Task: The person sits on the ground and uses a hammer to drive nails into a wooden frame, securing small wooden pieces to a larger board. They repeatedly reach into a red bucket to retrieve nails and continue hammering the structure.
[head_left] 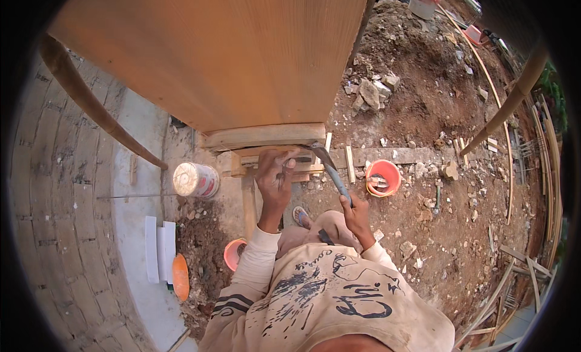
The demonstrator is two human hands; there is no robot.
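Note:
My right hand [355, 213] is wrapped round the blue-grey handle of a claw hammer [334, 175]. The hammer's dark head is up by the right end of a wooden beam [266, 136], under a large orange-brown wooden panel [224, 49]. To the left of the hammer, my left hand [276, 175] is raised close below the beam, its fingers bent together. Whatever those fingers hold, if anything, is too small to make out. Shorter wooden pieces [245, 164] lie under the beam, partly hidden behind my left hand.
A whitish bucket [195, 180] stands at the left, and an orange bucket [383, 177] at the right. Another reddish bucket [232, 255] sits by my left sleeve. Bamboo poles [100, 107] slant on both sides. Stones [369, 93] litter the dirt; timber strips [526, 261] lie lower right.

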